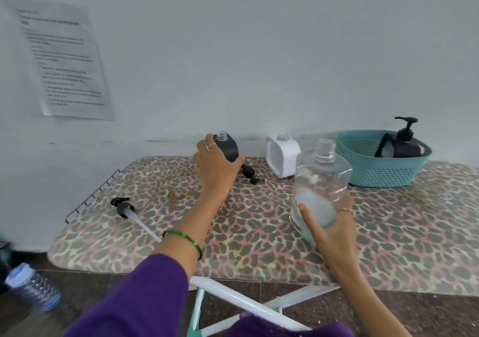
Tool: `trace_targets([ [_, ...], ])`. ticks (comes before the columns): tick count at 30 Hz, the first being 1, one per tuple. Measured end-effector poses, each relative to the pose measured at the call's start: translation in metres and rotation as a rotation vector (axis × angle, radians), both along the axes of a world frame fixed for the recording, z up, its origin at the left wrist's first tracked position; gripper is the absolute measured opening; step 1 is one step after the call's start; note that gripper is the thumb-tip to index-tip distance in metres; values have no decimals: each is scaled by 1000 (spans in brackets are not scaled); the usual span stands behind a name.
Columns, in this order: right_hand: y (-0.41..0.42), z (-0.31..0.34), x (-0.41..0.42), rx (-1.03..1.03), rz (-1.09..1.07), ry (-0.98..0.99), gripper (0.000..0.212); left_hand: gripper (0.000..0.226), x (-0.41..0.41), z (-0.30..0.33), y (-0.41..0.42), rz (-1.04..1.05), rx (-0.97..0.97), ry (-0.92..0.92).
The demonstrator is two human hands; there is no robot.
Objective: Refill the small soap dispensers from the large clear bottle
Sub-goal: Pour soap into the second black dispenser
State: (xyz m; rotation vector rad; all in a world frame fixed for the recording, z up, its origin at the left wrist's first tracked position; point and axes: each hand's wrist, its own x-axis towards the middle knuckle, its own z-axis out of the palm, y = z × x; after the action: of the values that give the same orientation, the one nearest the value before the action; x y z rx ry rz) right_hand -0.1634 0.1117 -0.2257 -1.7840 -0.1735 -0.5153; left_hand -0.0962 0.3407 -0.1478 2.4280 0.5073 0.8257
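Two bare hands work over a leopard-print tabletop (pixel 259 220) that fills the lower middle of the frame. Left hand (pixel 216 167) reaches to the upper centre, its fingers (pixel 207 146) wrapped around a black dispenser (pixel 228 146) whose clear neck stands uncapped. Right hand (pixel 329 226), at the lower right, grips the large clear bottle (pixel 320 181) from below, fingers closed on its base; the bottle is lifted off the surface, tilted a little, its threaded mouth open, with only a little liquid showing low inside. Between the two, near the wall, stands a white dispenser (pixel 283 155), also without its cap. A small black pump head (pixel 250 173) lies just beside the black dispenser, and a longer pump with a pale tube (pixel 129 212) lies well apart at the left of the frame. At the upper right a teal basket (pixel 383 173) holds a black pump bottle (pixel 404 142). A printed sheet (pixel 62 59) hangs on the wall at the upper left.
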Motion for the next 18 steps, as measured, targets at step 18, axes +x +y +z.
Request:
trace_targets([
  [18,4,5,-4,-129,-109,-27,81,50,64,-3,-7,3,-344,25],
])
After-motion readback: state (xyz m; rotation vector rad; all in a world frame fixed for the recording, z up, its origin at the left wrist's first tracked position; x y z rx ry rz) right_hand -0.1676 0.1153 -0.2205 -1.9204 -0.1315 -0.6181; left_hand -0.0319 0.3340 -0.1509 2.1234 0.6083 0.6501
